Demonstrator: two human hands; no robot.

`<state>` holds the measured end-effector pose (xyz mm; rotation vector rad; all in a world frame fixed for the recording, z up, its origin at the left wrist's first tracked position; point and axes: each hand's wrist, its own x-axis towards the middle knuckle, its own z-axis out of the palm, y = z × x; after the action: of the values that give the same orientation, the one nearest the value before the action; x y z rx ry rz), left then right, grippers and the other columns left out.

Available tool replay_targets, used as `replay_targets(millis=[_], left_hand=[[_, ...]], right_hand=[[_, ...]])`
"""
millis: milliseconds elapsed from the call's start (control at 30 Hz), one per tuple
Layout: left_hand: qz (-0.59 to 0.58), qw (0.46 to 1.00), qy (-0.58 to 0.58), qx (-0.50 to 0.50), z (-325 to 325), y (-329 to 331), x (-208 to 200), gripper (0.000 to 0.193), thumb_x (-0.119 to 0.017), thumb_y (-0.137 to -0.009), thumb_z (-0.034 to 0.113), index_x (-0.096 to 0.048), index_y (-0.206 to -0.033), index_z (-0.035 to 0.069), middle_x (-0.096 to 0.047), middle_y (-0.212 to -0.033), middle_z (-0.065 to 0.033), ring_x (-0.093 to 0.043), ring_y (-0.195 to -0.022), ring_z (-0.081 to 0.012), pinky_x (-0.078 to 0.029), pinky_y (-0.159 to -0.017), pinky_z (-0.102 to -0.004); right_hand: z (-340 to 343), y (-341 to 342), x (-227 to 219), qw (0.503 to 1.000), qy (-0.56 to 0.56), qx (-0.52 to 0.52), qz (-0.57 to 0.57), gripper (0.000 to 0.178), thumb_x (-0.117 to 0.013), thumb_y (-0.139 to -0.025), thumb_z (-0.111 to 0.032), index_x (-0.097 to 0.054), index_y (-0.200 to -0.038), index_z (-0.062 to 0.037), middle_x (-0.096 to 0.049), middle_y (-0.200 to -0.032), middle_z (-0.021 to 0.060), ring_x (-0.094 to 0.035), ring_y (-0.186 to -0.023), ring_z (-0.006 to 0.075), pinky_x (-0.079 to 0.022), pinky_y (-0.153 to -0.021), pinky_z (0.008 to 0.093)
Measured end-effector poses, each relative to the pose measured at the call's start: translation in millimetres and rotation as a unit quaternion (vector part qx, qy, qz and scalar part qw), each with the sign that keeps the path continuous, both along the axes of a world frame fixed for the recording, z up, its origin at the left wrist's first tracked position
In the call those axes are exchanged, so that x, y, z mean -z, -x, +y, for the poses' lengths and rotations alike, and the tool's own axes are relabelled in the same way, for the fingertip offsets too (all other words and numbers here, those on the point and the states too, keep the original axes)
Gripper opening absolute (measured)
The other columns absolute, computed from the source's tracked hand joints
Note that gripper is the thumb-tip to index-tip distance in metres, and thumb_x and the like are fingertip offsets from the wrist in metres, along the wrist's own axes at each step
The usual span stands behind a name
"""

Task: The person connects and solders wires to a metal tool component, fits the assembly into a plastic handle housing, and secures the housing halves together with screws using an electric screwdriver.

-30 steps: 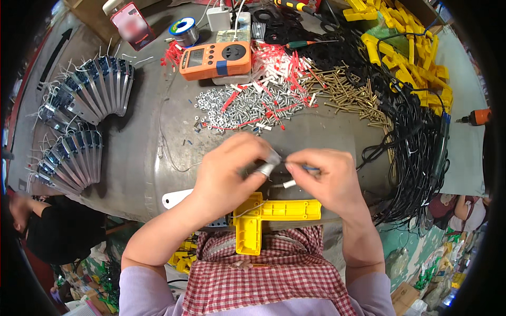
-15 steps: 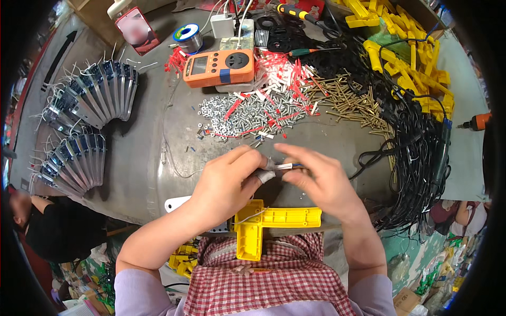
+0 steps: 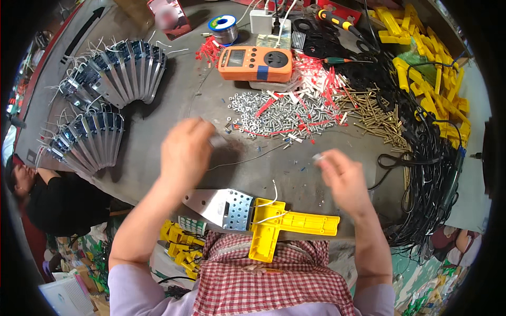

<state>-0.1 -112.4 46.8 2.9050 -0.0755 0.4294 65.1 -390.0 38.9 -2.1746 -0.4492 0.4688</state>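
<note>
My left hand [image 3: 187, 150] is raised over the table at left of centre, fingers curled, with blurred grey wrapping at a fingertip. What it holds, if anything, is hidden. My right hand [image 3: 342, 176] pinches a small pale piece [image 3: 318, 157] between thumb and fingertips, right of centre. A thin grey wire [image 3: 245, 161] lies across the table between my hands. Nearest me, a yellow plastic handle shell [image 3: 308, 223] lies hollow side up at the table edge. Joined at its left is a metal plate [image 3: 219, 206] with a perforated end. Two white wires [image 3: 274, 195] rise from the shell.
Beyond my hands spread screws and nuts [image 3: 279, 116], red and white sleeves [image 3: 316, 76], and brass screws [image 3: 377, 121]. An orange meter [image 3: 255, 64] and solder spool [image 3: 224, 30] stand behind. Fanned metal plates [image 3: 124, 73] occupy the left; black cables [image 3: 435, 179] and yellow shells [image 3: 416, 42] the right.
My hands have parted, left hand up and leftward, right hand slightly to the right. The white-sleeved wire between them no longer shows. The view has shifted, revealing more of the metal plate.
</note>
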Motion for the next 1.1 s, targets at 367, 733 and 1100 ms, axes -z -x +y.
replay_targets(millis=[367, 733, 1100], left_hand=[[-0.021, 0.994, 0.081, 0.076, -13, -29, 23, 0.022, -0.067, -0.071, 0.003, -0.06, -0.092, 0.004, -0.06, -0.091, -0.0069, -0.057, -0.084, -0.0259, -0.046, -0.075, -0.0348], [0.136, 0.823, 0.549, 0.049, -75, -17, 8, 0.015, -0.057, -0.087, 0.008, -0.054, -0.099, 0.0, -0.063, -0.086, -0.0096, -0.061, -0.076, -0.0161, -0.049, -0.068, -0.0304], [0.088, 0.776, 0.599, 0.178, -76, -9, 3, 0.049, -0.066, -0.079, 0.004, -0.049, -0.124, 0.0, -0.059, -0.115, -0.0103, -0.057, -0.105, -0.0174, -0.047, -0.09, -0.0332]], right_hand=[[4, -3, 19, 0.918, -0.335, 0.018, 0.212, 0.01, -0.049, -0.094, -0.01, -0.049, -0.099, -0.0006, -0.062, -0.087, 0.0062, -0.054, -0.071, 0.0075, -0.044, -0.063, 0.0215], [30, -7, -3, 0.955, -0.268, 0.047, 0.117, 0.014, -0.067, -0.085, -0.012, -0.064, -0.09, 0.0, -0.061, -0.076, -0.0017, -0.051, -0.07, 0.0029, -0.042, -0.064, 0.0189], [28, -2, -16, 0.957, -0.288, 0.018, 0.009, 0.01, -0.064, -0.086, -0.006, -0.065, -0.094, -0.0005, -0.064, -0.079, -0.0003, -0.055, -0.073, 0.0027, -0.046, -0.065, 0.0192]])
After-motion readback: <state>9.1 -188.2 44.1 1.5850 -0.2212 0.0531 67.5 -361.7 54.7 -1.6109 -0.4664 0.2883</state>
